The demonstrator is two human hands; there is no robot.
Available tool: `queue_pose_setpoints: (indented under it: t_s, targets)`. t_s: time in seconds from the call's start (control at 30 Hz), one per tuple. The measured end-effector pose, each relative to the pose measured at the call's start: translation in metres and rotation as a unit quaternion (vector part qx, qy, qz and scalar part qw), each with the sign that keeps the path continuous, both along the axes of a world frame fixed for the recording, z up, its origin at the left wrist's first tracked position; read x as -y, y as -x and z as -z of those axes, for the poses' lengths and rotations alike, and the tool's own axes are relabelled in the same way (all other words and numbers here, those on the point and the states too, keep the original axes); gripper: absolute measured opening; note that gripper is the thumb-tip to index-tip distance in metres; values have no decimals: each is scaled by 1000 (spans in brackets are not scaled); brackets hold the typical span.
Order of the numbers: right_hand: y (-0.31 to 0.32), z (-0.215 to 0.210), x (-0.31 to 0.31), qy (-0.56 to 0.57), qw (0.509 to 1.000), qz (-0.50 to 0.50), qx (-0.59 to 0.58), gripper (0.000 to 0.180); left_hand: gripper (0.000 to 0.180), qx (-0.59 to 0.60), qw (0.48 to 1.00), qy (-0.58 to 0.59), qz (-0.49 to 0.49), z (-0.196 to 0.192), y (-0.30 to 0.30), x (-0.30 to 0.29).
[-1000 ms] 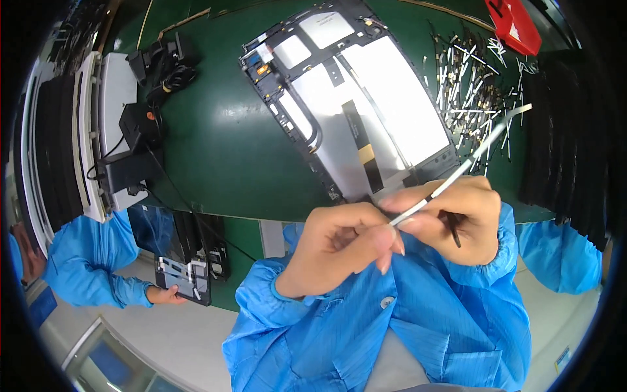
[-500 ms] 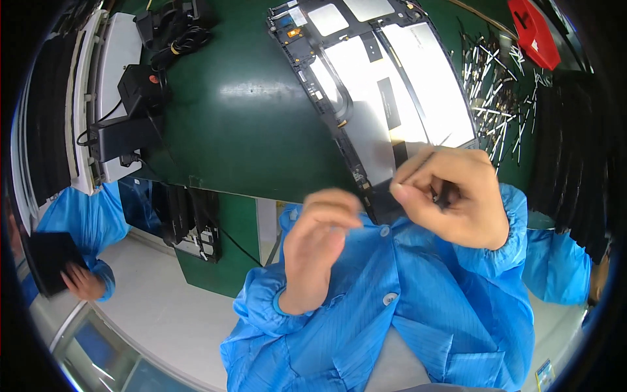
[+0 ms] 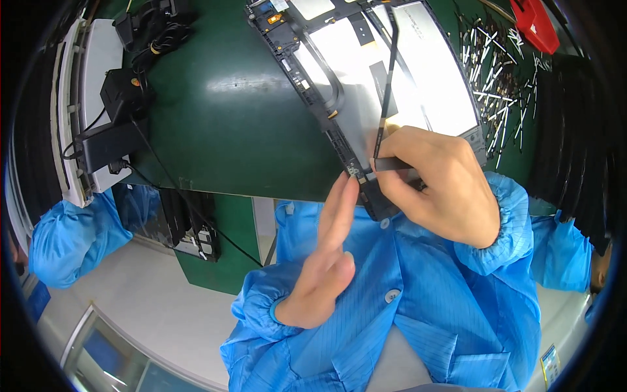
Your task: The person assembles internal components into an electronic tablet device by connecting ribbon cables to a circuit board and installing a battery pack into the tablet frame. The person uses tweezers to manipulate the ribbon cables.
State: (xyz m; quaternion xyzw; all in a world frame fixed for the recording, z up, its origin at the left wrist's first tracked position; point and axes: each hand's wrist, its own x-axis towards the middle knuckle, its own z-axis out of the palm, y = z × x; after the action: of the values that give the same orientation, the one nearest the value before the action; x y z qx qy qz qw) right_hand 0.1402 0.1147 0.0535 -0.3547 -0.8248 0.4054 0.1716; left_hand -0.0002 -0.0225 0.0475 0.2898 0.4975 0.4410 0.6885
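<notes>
Your right hand [image 3: 437, 183] pinches the thin black strip [image 3: 386, 91] down at the opened tablet's [image 3: 392, 78] near edge on the bench [image 3: 222, 130]; your left hand [image 3: 326, 261] is open-fingered beside it (seating looks unfinished, strip's far end still loose)

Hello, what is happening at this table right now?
A person in a blue coat works on an opened flat device lying on the green table. The right hand pinches a thin black strip that runs up across the device. The left hand is flat and open, fingertips touching the device's near edge. Small metal parts lie scattered to the right.
</notes>
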Motion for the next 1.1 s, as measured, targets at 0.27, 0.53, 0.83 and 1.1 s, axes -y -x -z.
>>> queue_pose_setpoints:
  t_s: [0.27,0.53,0.83,1.1]
  targets:
    - [-1,-5,-4,4,999,-33,24,10,43,167,980,26,-101,11,12,-4]
    - [-2,-8,-10,18,996,-79,34,13,13,-105,970,-113,-186,44,-2,-8]
    - [0,-7,-8,2,997,-63,55,16,13,-142,967,-117,-174,53,-7,-20]
    - [0,-8,-6,13,997,-58,59,16,15,-109,974,-87,-176,53,-5,-33]
